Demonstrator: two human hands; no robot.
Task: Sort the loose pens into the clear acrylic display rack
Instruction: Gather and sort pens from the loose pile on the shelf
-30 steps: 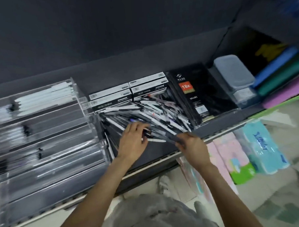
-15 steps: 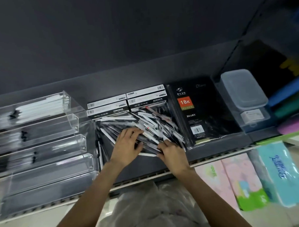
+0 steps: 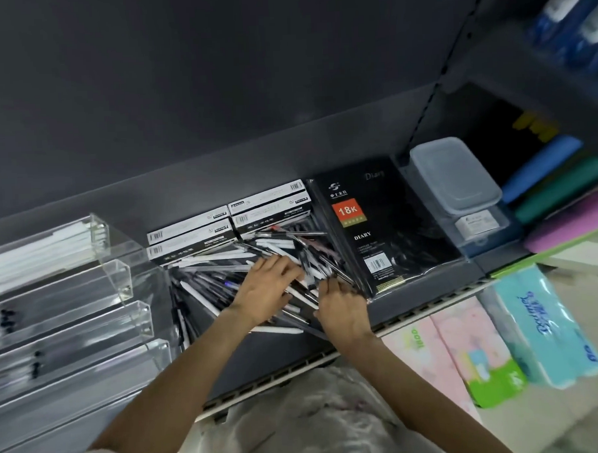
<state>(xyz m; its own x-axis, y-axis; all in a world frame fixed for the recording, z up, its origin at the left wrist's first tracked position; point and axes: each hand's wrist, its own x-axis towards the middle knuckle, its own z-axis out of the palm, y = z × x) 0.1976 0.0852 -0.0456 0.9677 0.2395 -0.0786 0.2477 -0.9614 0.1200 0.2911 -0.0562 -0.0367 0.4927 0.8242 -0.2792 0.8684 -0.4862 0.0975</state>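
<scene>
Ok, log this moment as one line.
stage: gathering | left hand: spread on loose pens | right hand: fingers curled in pile, grip unclear | acrylic rack: left of pile

Dark grey matte back panel (image 3: 216, 93) rises behind a dark grey metal shelf (image 3: 282, 357) with a slotted pale front edge. A perforated upright post (image 3: 432, 100) divides it from the next bay on the right. Below, a pale speckled floor (image 3: 573, 420) shows at lower right. Lighting is dim and even; the edges of the view are blurred.
</scene>
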